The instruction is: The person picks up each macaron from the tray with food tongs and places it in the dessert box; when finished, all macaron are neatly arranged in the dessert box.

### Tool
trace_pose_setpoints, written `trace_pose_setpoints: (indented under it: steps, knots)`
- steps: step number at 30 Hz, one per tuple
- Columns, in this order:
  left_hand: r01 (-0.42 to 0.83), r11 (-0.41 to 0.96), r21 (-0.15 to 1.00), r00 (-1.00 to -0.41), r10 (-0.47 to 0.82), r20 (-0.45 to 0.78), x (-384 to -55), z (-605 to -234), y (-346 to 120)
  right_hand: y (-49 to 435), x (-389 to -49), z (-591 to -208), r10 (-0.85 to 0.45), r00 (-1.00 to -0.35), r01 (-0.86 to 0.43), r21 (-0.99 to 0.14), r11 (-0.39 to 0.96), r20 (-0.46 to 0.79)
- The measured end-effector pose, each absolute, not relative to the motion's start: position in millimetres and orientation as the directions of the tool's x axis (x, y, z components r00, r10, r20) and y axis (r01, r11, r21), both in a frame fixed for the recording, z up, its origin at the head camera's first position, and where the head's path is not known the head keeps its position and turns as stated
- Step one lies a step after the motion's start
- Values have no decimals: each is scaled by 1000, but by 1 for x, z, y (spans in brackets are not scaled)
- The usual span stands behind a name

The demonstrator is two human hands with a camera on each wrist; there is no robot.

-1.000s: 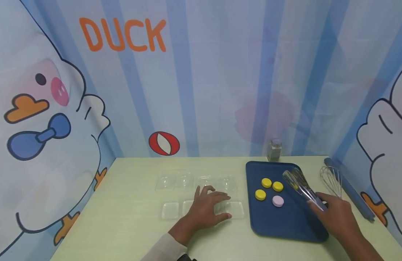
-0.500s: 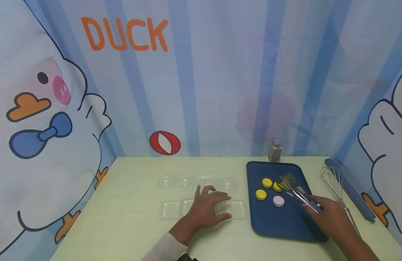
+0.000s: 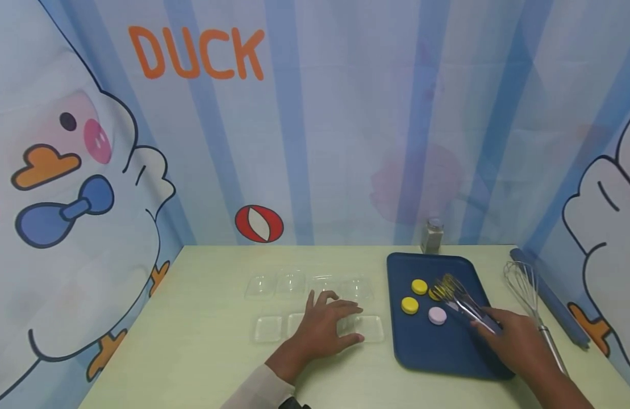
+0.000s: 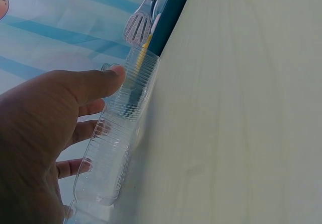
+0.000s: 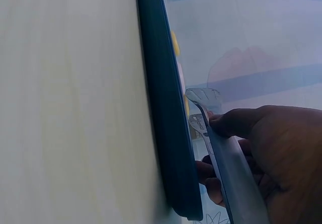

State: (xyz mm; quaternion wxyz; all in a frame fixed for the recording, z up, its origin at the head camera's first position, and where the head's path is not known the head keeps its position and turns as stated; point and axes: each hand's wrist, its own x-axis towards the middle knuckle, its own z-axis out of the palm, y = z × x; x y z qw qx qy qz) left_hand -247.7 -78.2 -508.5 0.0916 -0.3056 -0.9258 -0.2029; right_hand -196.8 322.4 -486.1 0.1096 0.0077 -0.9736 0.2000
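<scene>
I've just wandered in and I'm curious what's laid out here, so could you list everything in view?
Table: one, pale yellow-green, lower middle
Printed backdrop: panel count unclear, mainly blue and white, around the table
Tray: one, dark blue, right side of the table
Tongs: one, silver, tips over the tray
Yellow rounds: three, yellow, on the tray, one partly behind the tongs
Pink round: one, pale pink, on the tray
Clear packaging: piece count unclear, transparent, left of the tray
Whisk: one, silver, right of the tray
Long bar: one, blue, table's right edge
Jar: one, clear with greyish contents, behind the tray
Sleeve: one, pale, bottom edge
Left grip: one, bare hand, at the packaging
Right grip: one, bare hand, holding the tongs
</scene>
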Motion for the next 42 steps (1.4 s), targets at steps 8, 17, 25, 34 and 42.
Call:
trace_pose_setpoints:
  steps: [8,17,25,34,42]
  knots:
    - [607,729,317,-793,530,301,-247,-508,-77,322,-197,-488,30,-983,-41,-381,924,180]
    - [601,730,325,-798,527,292,-246,-506,-77,321,-197,-487,20,-981,-58,-388,920,193]
    - [593,736,325,-804,525,279,-247,-507,-77,321,-197,-488,12,-977,-71,-384,921,211]
    - [584,740,333,-811,523,260,-248,-507,-77,321,-195,-486,25,-968,-76,-386,919,250]
    - [597,734,325,-802,529,278,-249,-509,-78,321,-192,-481,19,-962,-89,-376,922,273]
